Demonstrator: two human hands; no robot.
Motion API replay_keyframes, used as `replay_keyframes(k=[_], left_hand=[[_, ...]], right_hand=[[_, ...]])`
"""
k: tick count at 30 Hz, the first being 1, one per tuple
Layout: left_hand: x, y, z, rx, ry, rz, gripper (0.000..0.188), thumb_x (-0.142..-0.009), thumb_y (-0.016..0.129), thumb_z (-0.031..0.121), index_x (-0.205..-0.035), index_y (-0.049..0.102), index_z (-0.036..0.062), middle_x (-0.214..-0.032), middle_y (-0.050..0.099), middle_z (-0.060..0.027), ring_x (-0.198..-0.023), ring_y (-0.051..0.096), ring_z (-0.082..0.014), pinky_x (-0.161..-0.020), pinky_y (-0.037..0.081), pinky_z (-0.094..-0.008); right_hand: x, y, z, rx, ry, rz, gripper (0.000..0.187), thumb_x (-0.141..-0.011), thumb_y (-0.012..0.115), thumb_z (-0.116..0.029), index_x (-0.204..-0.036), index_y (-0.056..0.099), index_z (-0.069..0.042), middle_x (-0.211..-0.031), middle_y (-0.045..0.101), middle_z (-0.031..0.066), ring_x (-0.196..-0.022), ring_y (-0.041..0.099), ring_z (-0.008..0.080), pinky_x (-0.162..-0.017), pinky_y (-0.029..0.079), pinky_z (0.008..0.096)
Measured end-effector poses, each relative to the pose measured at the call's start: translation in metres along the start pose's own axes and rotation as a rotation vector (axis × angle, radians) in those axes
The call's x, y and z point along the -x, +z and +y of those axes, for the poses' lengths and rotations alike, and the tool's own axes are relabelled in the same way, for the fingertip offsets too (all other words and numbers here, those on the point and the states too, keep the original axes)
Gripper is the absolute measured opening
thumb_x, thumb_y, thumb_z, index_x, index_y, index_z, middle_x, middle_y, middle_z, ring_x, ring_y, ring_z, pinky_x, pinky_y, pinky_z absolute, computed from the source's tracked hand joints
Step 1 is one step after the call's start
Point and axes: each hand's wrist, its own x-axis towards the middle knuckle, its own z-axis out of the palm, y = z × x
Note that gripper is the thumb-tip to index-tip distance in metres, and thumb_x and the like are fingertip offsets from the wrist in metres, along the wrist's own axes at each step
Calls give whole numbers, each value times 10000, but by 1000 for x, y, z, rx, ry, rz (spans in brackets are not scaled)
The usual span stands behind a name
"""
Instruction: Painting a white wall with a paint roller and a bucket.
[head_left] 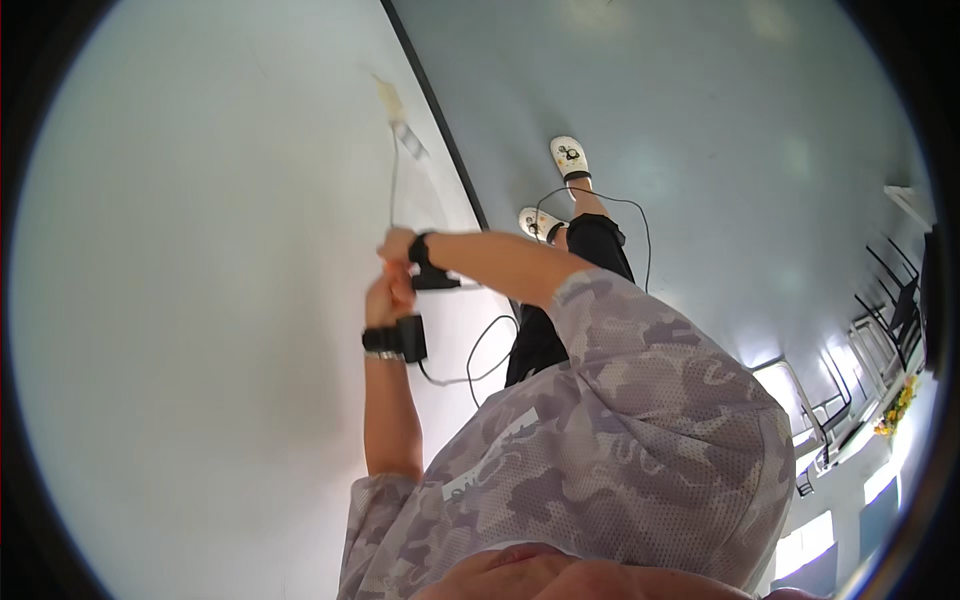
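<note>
Shirt (pixel 620 430) nearest, rod (pixel 393 180) beyond

Your right hand (pixel 398 246) looks clamped on the rod; your left hand (pixel 384 296) bunches just beside it, grip hidden, cannot tell. Rod crosses the white surface (pixel 200 300), its yellowish end (pixel 388 98) blurred. Risk: slack cable (pixel 643 212) could catch your leg (pixel 598 243), tugging a hand and skewing the rod.

The left hand (pixel 390 296) and right hand (pixel 397 247) meet beside a white wall (pixel 200 300); a thin gray rod or cord (pixel 393 180) reaches a blurred pale-yellow piece (pixel 389 99).
</note>
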Motion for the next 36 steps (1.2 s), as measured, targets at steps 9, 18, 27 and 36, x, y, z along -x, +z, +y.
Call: replay_keyframes(k=[9, 18, 27, 36], left_hand=[[28, 19, -37, 154, -71, -113, 85, -781, 439, 110, -824, 448, 37, -513, 336, 47, -370, 288, -28, -337, 243, -143], [13, 95, 48, 94, 124, -101, 147, -794, 442, 152, -670, 406, 82, -497, 324, 50, -364, 276, -24, -314, 219, -141], [-20, 130, 129, 86, 236, -95, 162, -754, 511, 106, -757, 353, 139, -503, 340, 41, -373, 299, -33, -327, 231, -152], [-9, 119, 128, 71, 32, 130, 140, -749, 509, 141, -657, 408, 108, -506, 366, 44, -394, 354, -66, -332, 261, -172]], right_hand=[[56, -32, -23, -622, 412, -185, 270, -688, 464, -277, -736, 599, -48, -724, 582, 161, -678, 566, 302, -613, 476, 370], [35, -116, -18, -1367, 789, 214, 341, -667, 567, -247, -848, 494, 33, -688, 537, 124, -580, 540, 219, -500, 458, 304], [-28, -189, 25, -1453, 680, 352, 220, -721, 462, -100, -741, 466, 119, -701, 559, 166, -585, 554, 218, -517, 461, 289], [-40, -174, 25, -35, 34, -93, 178, -728, 455, -91, -708, 489, 83, -709, 564, 192, -632, 574, 282, -500, 464, 341]])
